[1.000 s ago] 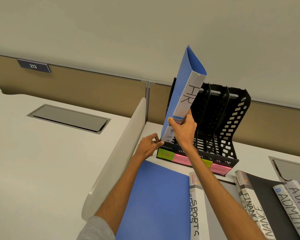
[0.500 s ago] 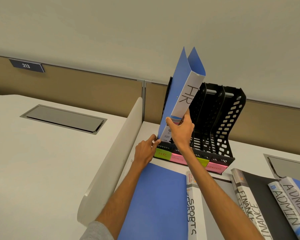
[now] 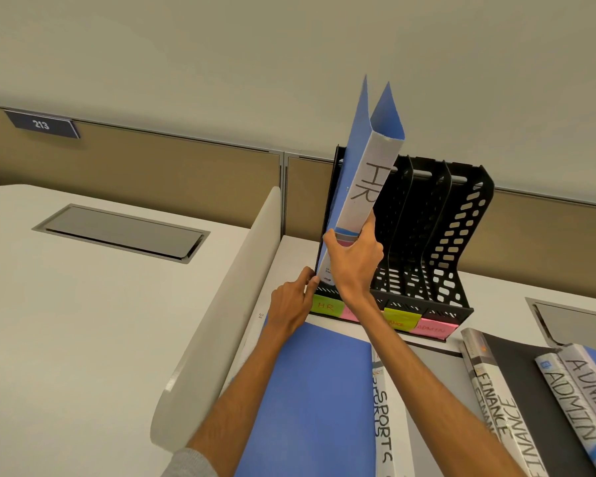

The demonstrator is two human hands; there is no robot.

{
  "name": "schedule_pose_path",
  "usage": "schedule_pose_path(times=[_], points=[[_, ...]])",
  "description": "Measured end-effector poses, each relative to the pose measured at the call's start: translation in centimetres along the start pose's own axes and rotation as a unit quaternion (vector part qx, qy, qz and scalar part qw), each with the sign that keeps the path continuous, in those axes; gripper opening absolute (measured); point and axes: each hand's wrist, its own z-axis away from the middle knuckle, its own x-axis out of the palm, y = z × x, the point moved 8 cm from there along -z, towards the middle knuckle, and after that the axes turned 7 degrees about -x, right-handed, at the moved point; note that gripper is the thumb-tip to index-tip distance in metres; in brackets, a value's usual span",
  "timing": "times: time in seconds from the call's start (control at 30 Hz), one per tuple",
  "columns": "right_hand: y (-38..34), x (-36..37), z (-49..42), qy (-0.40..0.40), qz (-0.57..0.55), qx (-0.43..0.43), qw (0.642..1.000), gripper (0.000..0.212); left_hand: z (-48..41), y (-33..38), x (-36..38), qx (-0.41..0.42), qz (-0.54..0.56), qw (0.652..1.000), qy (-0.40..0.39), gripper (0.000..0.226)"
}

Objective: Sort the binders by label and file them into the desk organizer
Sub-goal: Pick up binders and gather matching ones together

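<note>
Blue HR binder [image 3: 362, 187]: stands in the leftmost slot of the organizer [image 3: 461, 242], lower end down inside, top well above the black dividers. It leans slightly right; the two covers gape at the top. White spine faces me, "HR" handwritten.
Right hand [image 3: 353, 266]: I grip the lower spine, thumb on the left edge, fingers wrapped round the right side.
Left hand [image 3: 289, 304]: fingers curled, tips pinching the organizer's front left corner. Whether they also touch the binder, I cannot tell.
Organizer: black, perforated, four slots, set on the desk [image 3: 83, 321] against the back panel. The three slots to the right hold nothing.
Slot notes: green HR note [image 3: 325, 306] directly under the binder; a pink one partly hidden by my wrist; green note [image 3: 401, 318], writing unclear; pink ADMIN note [image 3: 434, 328].
Sports binder [image 3: 324, 390]: blue, flat on the desk under my forearms.
Finance binder [image 3: 496, 401]: dark cover, flat, right of Sports.
Admin binders [image 3: 571, 407]: two, at the far right, spines side by side.
</note>
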Motion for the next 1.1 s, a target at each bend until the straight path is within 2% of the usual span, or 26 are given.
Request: schedule_pose_path(times=[0.17, 0.33, 0.5, 0.6, 0.77, 0.87, 0.93, 1.03, 1.1], points=[[-0.9, 0.4, 0.6, 0.01, 0.058, -0.026, 0.998, 0.082, -0.1, 0.3, -0.5, -0.012, 0.014, 1.0, 0.012, 0.05], [-1.2, 1.3, 0.4, 0.012, 0.076, -0.028, 0.997, 0.08, -0.5, 0.1, -0.8, -0.027, 0.003, 1.0, 0.003, 0.037], [-1.4, 1.6, 0.4, 0.012, 0.075, -0.024, 0.997, 0.078, -0.8, 0.3, -1.0, -0.049, -0.013, 0.999, 0.001, 0.052], [-1.5, 0.9, 0.9, 0.03, 0.074, -0.041, 0.996, 0.078, -0.4, 0.8, -0.6, -0.033, 0.012, 0.999, -0.001, 0.056], [-0.9, 0.7, 0.4, 0.04, 0.064, -0.009, 0.997, 0.078, 0.0, 0.8, -0.8, -0.033, -0.013, 0.999, 0.025, 0.044], [-1.0, 1.1, 0.0, 0.033, 0.049, -0.007, 0.998, 0.079, -0.2, 1.0, -1.2, -0.023, -0.023, 0.999, 0.038, 0.044], [-0.9, 1.4, -0.2, 0.019, 0.045, -0.012, 0.999, 0.08, -0.3, 1.1, -1.2, -0.015, -0.026, 0.999, 0.044, 0.055], [-1.0, 1.5, -0.8, 0.002, 0.054, -0.021, 0.998, 0.077, -0.3, 0.9, -1.5, -0.018, -0.012, 0.997, 0.068, 0.085], [-1.2, 1.5, -1.0, 0.0, 0.058, -0.028, 0.998, 0.075, -0.5, 0.8, -1.4, -0.023, -0.002, 0.997, 0.073, 0.091]])
